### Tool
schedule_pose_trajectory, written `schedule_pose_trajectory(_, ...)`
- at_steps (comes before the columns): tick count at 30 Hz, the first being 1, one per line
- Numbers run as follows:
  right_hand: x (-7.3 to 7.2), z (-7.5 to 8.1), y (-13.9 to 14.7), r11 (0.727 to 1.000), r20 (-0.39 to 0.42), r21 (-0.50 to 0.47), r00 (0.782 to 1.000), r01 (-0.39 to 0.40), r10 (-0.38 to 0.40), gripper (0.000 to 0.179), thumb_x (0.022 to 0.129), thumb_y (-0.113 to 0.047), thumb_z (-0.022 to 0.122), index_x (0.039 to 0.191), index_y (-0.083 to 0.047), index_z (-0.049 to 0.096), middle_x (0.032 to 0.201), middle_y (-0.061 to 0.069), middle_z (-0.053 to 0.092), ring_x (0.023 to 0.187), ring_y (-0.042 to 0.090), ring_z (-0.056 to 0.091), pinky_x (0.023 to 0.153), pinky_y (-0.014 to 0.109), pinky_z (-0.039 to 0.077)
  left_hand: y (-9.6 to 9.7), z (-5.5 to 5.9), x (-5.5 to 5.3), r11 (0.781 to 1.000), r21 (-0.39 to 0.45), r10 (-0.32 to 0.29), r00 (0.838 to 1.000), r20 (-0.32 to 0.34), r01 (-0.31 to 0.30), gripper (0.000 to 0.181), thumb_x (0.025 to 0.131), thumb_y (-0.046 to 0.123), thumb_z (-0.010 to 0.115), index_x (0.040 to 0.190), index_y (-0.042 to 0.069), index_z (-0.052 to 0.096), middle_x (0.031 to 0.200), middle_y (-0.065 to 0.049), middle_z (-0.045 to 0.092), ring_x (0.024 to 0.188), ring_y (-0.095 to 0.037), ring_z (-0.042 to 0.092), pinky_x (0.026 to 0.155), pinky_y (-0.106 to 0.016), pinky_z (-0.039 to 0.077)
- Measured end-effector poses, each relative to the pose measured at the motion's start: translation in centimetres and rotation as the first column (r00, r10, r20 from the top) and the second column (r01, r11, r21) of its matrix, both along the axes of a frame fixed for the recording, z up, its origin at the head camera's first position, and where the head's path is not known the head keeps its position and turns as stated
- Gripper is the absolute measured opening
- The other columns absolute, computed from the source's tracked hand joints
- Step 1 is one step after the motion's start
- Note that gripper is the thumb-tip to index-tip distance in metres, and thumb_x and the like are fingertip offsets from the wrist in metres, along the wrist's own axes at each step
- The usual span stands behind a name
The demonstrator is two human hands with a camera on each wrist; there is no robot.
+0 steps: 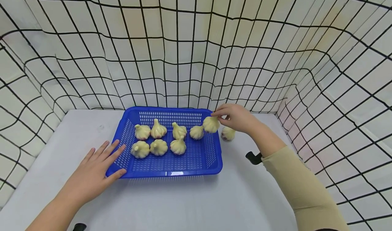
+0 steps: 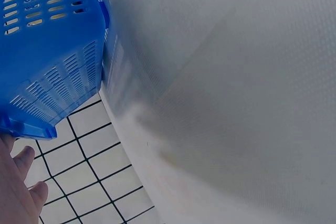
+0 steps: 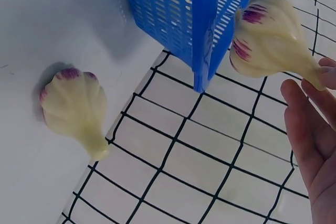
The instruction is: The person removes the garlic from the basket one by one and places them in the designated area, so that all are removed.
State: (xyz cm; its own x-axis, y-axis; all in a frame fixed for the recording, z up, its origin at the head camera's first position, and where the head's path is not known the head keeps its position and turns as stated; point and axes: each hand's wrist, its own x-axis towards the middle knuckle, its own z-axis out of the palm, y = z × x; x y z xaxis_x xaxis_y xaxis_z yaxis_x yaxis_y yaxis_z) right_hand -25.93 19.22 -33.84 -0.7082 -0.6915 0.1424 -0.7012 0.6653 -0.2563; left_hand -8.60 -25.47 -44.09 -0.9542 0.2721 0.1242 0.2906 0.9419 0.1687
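Note:
A garlic bulb [image 3: 270, 35] with purple streaks is pinched by its stem in my right hand [image 1: 235, 118], above the right rim of a blue plastic basket [image 1: 218, 156]. Inside the basket several garlic bulbs [image 1: 159, 147] lie in two rough rows toward the left and middle. One more garlic bulb [image 1: 228, 133] rests on the table just right of the basket, below my right hand. My left hand [image 1: 95, 173] lies with spread, straight fingers on the basket's left rim. Only part of that hand shows in the left wrist view.
A white table [image 1: 196, 203] carries the basket. Black netting [image 1: 190, 54] over white sheeting rises behind and at both sides. A small black object [image 1: 253, 158] appears beside the right forearm, and another black object [image 1: 79, 227] at the bottom left.

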Motion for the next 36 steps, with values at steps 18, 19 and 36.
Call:
schedule_pose_trajectory(18, 0.2, -1.5, 6.1, 0.978, 0.018, -0.058, 0.979, 0.201, -0.201, 0.03, 0.096, -0.008, 0.06, 0.123, -0.016, 0.072, 0.121, 0.004, 0.066, 0.091, 0.019, 0.062, 0.076, 0.035, 0.055, -0.1, -0.1, 0.0, 1.0, 0.011, 0.003, 1.0, -0.001, -0.003, 0.081, 0.095, 0.06, 0.054, 0.158, 0.018, 0.026, 0.161, -0.017, 0.025, 0.151, -0.039, 0.006, 0.116, -0.044, -0.022)
schedule_pose_trajectory(19, 0.3, -1.6, 6.4, 0.975, 0.021, -0.061, 0.977, 0.215, -0.214, 0.03, 0.096, -0.008, 0.059, 0.122, -0.016, 0.072, 0.121, 0.004, 0.066, 0.092, 0.02, 0.062, 0.076, 0.037, 0.055, -0.1, -0.1, 0.0, 1.0, 0.01, 0.003, 1.0, -0.001, -0.003, 0.081, 0.095, 0.06, 0.054, 0.158, 0.018, 0.026, 0.161, -0.017, 0.025, 0.151, -0.039, 0.006, 0.116, -0.044, -0.022)
schedule_pose_trajectory(36, 0.3, -4.4, 11.2, 0.932, 0.063, -0.135, 0.942, 0.335, -0.33, 0.028, 0.094, -0.002, 0.059, 0.118, -0.008, 0.073, 0.122, 0.012, 0.066, 0.107, 0.028, 0.062, 0.081, 0.043, 0.056, -0.2, -0.2, 0.1, 1.0, 0.015, -0.009, 1.0, -0.012, 0.009, 0.08, 0.095, 0.058, 0.055, 0.158, 0.019, 0.028, 0.161, -0.017, 0.026, 0.151, -0.037, 0.004, 0.116, -0.043, -0.021)
